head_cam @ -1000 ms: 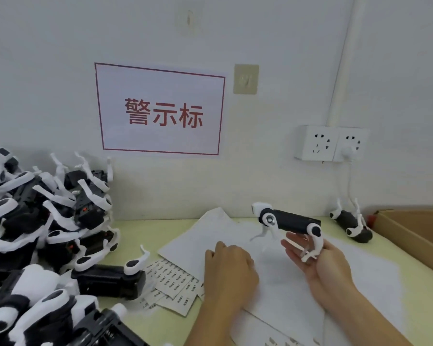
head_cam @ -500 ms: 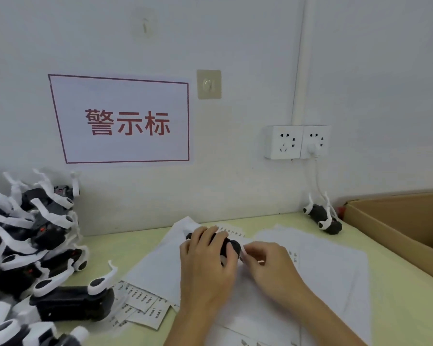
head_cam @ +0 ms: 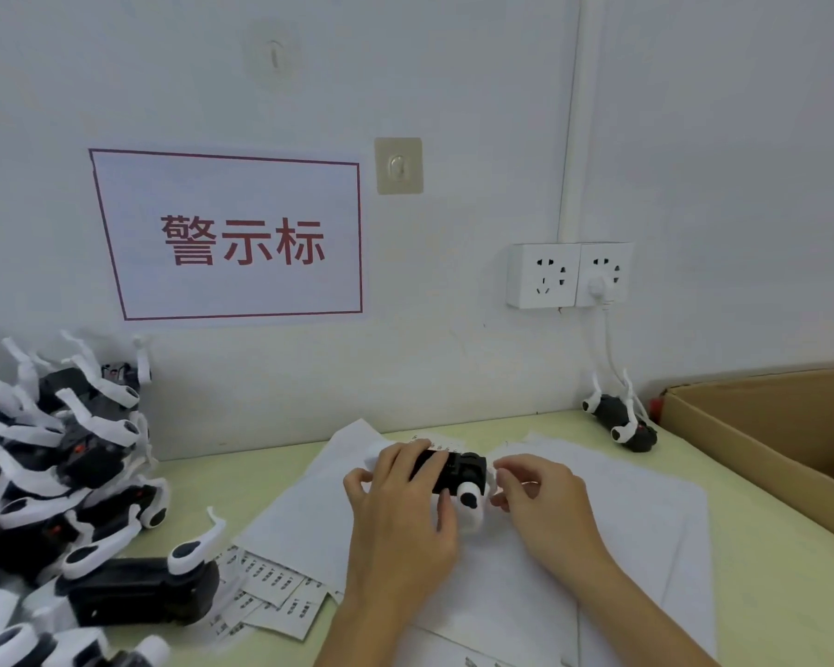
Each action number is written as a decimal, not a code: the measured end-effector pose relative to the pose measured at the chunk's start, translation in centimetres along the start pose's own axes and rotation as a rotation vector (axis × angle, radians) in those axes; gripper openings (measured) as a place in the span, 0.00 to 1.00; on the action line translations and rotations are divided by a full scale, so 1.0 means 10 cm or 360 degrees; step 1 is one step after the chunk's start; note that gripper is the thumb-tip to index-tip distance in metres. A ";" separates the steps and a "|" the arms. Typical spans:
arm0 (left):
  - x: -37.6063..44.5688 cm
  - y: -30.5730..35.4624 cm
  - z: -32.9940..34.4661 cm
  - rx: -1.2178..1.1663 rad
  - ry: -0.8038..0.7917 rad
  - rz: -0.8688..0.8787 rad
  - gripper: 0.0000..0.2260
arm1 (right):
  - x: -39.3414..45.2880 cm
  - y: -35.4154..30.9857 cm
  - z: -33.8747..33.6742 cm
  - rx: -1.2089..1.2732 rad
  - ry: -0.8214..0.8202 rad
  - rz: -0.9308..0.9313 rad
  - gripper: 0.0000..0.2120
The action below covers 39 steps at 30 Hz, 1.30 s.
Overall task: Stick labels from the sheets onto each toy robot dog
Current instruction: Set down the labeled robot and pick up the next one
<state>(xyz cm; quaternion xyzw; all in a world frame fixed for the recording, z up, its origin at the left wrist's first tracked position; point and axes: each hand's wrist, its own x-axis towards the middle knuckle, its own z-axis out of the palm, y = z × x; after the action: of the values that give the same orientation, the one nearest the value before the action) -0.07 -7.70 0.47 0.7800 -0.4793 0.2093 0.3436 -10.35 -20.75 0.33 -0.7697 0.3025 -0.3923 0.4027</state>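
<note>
A toy robot dog [head_cam: 453,471] is held down on white paper sheets [head_cam: 598,546] for labelling.

The dog lies on its side on the surface [head_cam: 766,570], long axis running left to right between both hands. The left hand [head_cam: 400,507] grips its body from above, fingers curled over it; the right hand [head_cam: 540,493], just beside its right end, has fingertips drawn together in a pinch, though whether they hold a label cannot be told. Spare label sheets [head_cam: 270,599] lie nearer the left hand.

The left hand [head_cam: 398,512] hides approx. half of the toy dog [head_cam: 453,469]. Print on the label strips [head_cam: 280,596] is too small to read. The dog pile [head_cam: 54,474] and cardboard box [head_cam: 785,426] are cut by the edges. Right hand [head_cam: 545,498] fingertips are blurred.
</note>
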 end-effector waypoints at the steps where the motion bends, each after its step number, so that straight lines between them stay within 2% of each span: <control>1: 0.01 0.00 -0.01 0.0033 0.0013 -0.0004 0.14 | 0.02 -0.01 -0.02 -0.0038 0.0041 -0.0013 0.09; 3: 0.02 0.00 -0.04 0.0102 0.0075 -0.0015 0.12 | 0.05 0.00 -0.10 -0.0177 0.0122 -0.0032 0.09; 5: 0.03 -0.01 -0.06 0.0225 0.0173 -0.0050 0.12 | 0.09 0.04 -0.20 -0.0411 0.0077 0.0049 0.12; 8: 0.05 -0.02 -0.07 0.0457 0.0264 -0.0194 0.13 | 0.06 0.16 -0.28 -0.0935 -0.0215 0.0187 0.19; 10: 0.05 -0.02 -0.08 0.0598 0.0240 -0.0350 0.14 | 0.04 0.22 -0.26 -0.1196 -0.0359 0.0127 0.22; 13: 0.04 -0.03 -0.10 0.0703 0.0158 -0.0534 0.15 | 0.03 0.25 -0.24 -0.1227 -0.0392 0.0068 0.22; 17: 0.05 0.02 -0.10 0.0691 0.0272 -0.0499 0.15 | 0.02 0.26 -0.24 -0.1191 -0.0384 0.0023 0.21; 19: 0.11 0.14 -0.10 0.0597 0.0402 -0.0413 0.16 | 0.02 0.25 -0.24 -0.1183 -0.0378 0.0005 0.21; 21: 0.15 0.30 -0.06 0.0424 0.0429 -0.0169 0.16 | 0.02 0.24 -0.24 -0.1189 -0.0378 -0.0013 0.21; 24: 0.05 0.49 0.08 0.0134 0.0126 0.0244 0.16 | 0.01 0.23 -0.25 -0.1194 -0.0396 -0.0049 0.21; 28: -0.14 0.49 0.25 0.0095 -0.0336 0.0241 0.16 | 0.02 0.22 -0.26 -0.1030 -0.0380 -0.0108 0.18; 31: -0.14 0.39 0.32 0.0102 -0.0639 0.0098 0.14 | 0.04 0.22 -0.26 -0.0846 -0.0316 -0.0073 0.15; 36: -0.11 0.36 0.32 0.0274 -0.0671 0.0015 0.17 | 0.03 0.17 -0.34 -0.0355 -0.0128 0.0044 0.14; 39: -0.11 0.36 0.33 0.0261 -0.0640 -0.0024 0.18 | 0.07 0.07 -0.43 -0.0385 0.0074 0.0026 0.13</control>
<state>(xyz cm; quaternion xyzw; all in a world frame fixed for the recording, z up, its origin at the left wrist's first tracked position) -3.79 -10.57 -1.33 0.8350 -0.5136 0.0852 0.1780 -13.77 -23.29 1.54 -0.8010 0.3630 -0.3673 0.3029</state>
